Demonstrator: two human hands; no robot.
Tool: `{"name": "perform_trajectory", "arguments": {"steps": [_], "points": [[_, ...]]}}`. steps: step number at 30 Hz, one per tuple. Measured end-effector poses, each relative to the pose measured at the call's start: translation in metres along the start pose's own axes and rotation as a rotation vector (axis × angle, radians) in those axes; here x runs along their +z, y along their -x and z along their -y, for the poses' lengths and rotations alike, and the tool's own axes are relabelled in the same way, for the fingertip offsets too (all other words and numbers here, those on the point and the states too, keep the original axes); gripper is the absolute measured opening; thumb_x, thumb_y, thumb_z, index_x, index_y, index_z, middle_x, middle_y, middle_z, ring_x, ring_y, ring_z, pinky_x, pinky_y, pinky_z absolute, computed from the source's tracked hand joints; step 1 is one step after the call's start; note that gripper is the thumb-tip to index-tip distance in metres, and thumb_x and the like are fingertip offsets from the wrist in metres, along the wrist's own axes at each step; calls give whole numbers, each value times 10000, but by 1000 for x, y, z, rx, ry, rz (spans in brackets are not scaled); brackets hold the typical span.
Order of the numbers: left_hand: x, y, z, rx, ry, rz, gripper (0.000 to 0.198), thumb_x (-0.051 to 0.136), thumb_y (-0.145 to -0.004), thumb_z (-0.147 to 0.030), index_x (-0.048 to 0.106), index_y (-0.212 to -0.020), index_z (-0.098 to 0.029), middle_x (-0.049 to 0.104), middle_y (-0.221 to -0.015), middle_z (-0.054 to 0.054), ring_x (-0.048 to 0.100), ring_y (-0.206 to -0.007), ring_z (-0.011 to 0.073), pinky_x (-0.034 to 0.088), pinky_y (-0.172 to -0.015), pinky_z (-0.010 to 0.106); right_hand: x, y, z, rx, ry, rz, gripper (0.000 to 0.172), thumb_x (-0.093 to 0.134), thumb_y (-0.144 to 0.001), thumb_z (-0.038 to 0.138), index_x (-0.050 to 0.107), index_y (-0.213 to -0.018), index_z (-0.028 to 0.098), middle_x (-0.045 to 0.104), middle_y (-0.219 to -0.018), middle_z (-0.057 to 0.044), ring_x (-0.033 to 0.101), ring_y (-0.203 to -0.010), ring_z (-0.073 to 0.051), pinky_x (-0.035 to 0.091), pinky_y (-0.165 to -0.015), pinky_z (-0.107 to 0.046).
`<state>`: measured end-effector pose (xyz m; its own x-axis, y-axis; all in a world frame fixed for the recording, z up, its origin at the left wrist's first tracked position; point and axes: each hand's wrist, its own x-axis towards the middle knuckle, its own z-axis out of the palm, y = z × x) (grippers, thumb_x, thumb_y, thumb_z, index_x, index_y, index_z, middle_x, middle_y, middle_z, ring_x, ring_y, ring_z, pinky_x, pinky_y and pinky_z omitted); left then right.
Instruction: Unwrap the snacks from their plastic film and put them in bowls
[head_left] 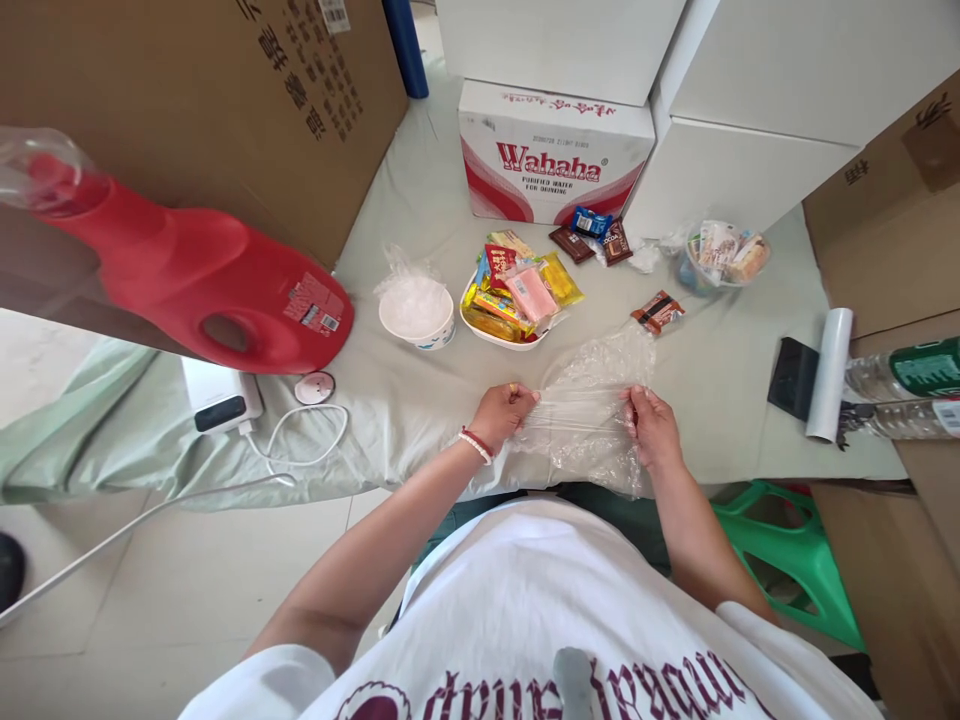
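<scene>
A clear, crinkled plastic bag [585,425] is stretched between my two hands just above the table's front edge. My left hand [504,415] pinches its left side, with a beaded bracelet on the wrist. Its right side is gripped by my right hand [651,425], fingers closed. Beyond my hands stands a white tray [501,343] heaped with wrapped snacks [517,290]. To its left is a paper cup [420,318] with clear plastic film in its mouth. One brown-orange snack packet [658,312] lies beyond the bag.
A red jug [217,270], white power bank [219,395] and cable occupy the left. Chocolate packets [592,238] lie before the Wahaba carton [556,160]. A snack-filled clear tub [724,258], white roll [830,375] and plastic bottles [907,375] are at right. A green stool [795,560] stands below.
</scene>
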<state>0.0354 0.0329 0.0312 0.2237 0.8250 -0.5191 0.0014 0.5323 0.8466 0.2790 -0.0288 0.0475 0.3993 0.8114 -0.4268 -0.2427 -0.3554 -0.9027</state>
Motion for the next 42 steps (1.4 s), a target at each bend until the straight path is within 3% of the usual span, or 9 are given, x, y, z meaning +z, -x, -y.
{"name": "perform_trajectory", "arguments": {"steps": [8,15,18,23,28,31,35,39,42], "points": [[5,-10,11,29,-10,-122,284,815,-707,-301,552,-761,-208,506,-518,-106,449,-374,72,291,-427,210,-31,14,56,163,-237,-24,448,879,-668,427,697,-1019,217,414,-558,125,189,-357,-20,82,-323,-175],[15,-5,5,79,-38,-176,167,715,-787,-254,551,-790,-226,539,-576,-83,490,-433,103,363,-503,243,-60,39,140,-470,254,-223,519,680,-909,486,631,-1371,252,539,-607,42,396,-388,-102,231,-355,-205],[20,4,-6,174,-47,-228,112,656,-866,-280,556,-846,-235,574,-668,-51,537,-551,125,417,-589,255,-24,34,123,-573,887,12,518,565,-988,440,565,-1474,261,623,-660,1,555,-504,-169,416,-490,-263],[11,44,-29,544,-172,-405,109,658,-923,-345,640,-910,-238,625,-915,39,585,-842,177,464,-751,273,57,26,47,-508,1671,509,599,428,-1053,246,340,-1644,222,759,-997,-139,731,-791,-259,503,-703,-320],[8,64,-40,585,-356,40,112,687,-863,-319,769,-883,-245,692,-959,90,615,-924,245,497,-928,368,84,39,11,-526,1846,765,482,350,-1019,115,608,-1421,169,749,-1078,-184,761,-913,-303,538,-732,-352],[22,38,-36,612,-526,162,161,625,-832,-230,781,-870,-242,715,-959,107,625,-1014,290,488,-1020,436,84,44,9,-490,1868,842,376,407,-969,66,733,-1148,121,756,-978,-201,755,-941,-302,548,-748,-342],[39,-10,-31,549,-792,139,206,560,-849,-165,762,-882,-182,715,-1029,170,636,-1108,348,458,-1086,512,71,50,6,-583,1873,804,458,418,-987,82,654,-1363,196,735,-1128,-176,732,-900,-264,539,-731,-322],[30,-28,-20,524,-875,127,209,621,-857,-208,750,-1011,-152,685,-1239,217,571,-1297,404,329,-1199,595,23,63,-16,-771,1726,724,590,435,-1016,111,451,-1578,289,673,-1300,-157,691,-1017,-251,548,-844,-349],[9,-24,-5,544,-913,207,467,740,-798,-260,689,-1258,-193,561,-1520,180,385,-1512,389,137,-1289,602,-30,78,-38,-844,1533,694,514,432,-1052,178,489,-1554,273,615,-1435,-163,658,-1170,-277,556,-945,-446]]}}
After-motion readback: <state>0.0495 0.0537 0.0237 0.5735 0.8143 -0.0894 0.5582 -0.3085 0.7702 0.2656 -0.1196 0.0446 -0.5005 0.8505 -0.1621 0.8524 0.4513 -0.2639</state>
